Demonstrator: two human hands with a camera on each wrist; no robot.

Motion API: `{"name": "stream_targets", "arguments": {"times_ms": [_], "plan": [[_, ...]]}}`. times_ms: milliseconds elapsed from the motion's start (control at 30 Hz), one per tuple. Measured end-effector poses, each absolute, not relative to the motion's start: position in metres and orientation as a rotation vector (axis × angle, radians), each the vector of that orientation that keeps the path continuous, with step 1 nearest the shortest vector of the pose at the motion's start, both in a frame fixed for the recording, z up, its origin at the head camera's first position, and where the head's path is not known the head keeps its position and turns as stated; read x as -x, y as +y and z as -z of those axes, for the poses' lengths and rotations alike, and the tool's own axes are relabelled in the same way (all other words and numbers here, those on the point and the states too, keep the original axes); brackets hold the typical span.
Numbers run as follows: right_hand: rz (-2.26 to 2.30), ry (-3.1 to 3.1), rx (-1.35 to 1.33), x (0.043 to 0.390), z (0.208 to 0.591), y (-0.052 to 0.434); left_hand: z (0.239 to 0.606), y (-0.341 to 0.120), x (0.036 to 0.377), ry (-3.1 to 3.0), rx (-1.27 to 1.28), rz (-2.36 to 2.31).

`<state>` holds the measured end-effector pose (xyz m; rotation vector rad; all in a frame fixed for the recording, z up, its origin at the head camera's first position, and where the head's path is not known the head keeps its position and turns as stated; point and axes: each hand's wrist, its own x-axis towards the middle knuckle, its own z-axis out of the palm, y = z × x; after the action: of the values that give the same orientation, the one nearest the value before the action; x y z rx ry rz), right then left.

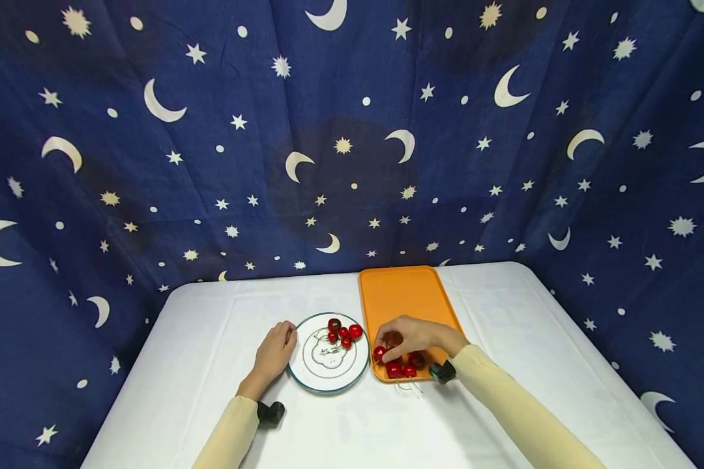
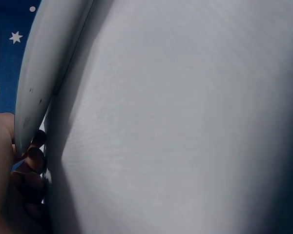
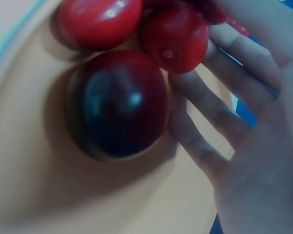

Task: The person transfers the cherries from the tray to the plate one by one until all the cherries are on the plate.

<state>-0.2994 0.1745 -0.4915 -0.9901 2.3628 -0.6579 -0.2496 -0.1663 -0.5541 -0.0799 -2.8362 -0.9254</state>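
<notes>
My left hand (image 1: 274, 354) grips the left rim of a white plate (image 1: 322, 376) with a green-blue edge. In the left wrist view the thumb lies over the plate's rim (image 2: 31, 92) and the curled fingers sit beneath it. Several red cherries (image 1: 355, 331) with stems lie on the plate's upper right. Over the near end of an orange tray (image 1: 401, 293), my right hand (image 1: 412, 333) pinches a cherry (image 1: 379, 354) between thumb and fingers. More cherries (image 1: 394, 370) lie under and beside that hand, among them a dark one (image 3: 119, 105); the palm hides some.
The plate and tray stand side by side on a white-covered table (image 1: 199, 365). Cherry stems (image 1: 409, 387) hang over the tray's near edge. A dark blue curtain (image 1: 352, 163) with moons and stars hangs behind the table and along its sides.
</notes>
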Motion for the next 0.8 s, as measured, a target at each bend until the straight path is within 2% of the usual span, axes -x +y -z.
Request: {"name": "stream_targets", "arguments": {"times_ms": [333, 800], "plan": [[0.788, 2.406, 1.044, 0.3000, 0.4982, 0.1770, 0.5590, -0.1642, 0.2489, -2.833, 0.076, 0.922], [0.708, 2.641, 1.000, 0.3057, 0.4921, 0.1710, 0.5597, -0.1628, 0.2474, -2.832, 0.050, 0.940]]}}
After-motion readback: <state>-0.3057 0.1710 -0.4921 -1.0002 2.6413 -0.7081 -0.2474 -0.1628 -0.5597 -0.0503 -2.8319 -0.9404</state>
